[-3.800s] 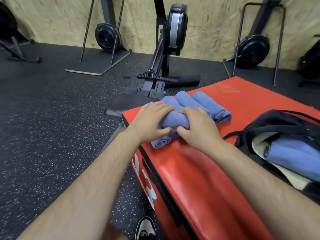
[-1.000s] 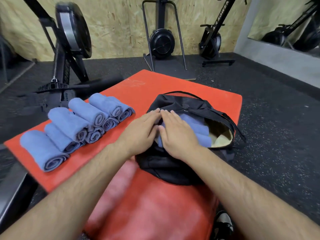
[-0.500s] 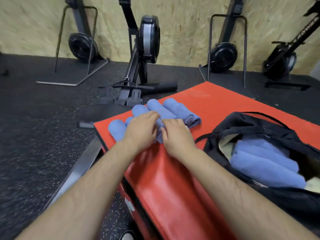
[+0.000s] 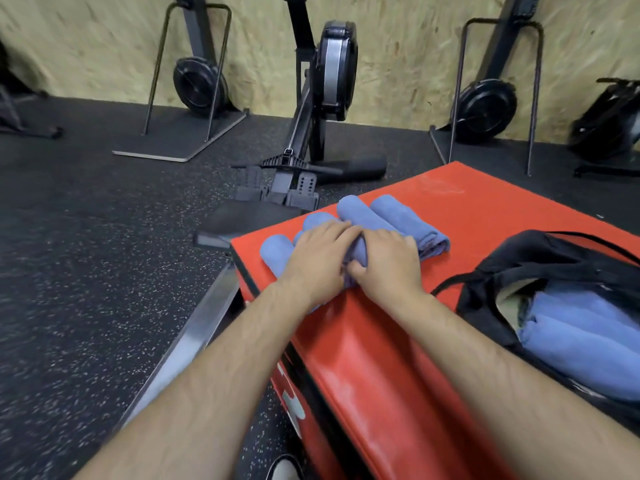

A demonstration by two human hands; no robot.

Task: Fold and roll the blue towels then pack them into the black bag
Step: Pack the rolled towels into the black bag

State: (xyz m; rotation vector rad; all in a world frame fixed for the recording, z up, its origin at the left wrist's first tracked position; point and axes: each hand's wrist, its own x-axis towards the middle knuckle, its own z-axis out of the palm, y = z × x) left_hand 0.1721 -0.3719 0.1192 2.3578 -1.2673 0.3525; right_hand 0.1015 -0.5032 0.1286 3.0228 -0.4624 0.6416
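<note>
Towel roll (image 4: 357,249) lies gripped between left hand (image 4: 320,263) and right hand (image 4: 386,270).

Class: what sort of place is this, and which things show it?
Probably a gym: a rowing machine on speckled rubber floor, upright rowers along the wall, and a red padded box.

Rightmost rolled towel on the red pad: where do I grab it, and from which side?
Grip the rightmost rolled towel around its middle, from above and the right. It lies flat, its right flank open to the bare red pad, its left against the neighbouring roll. A mid-wrap should likely keep it rolled.
</note>
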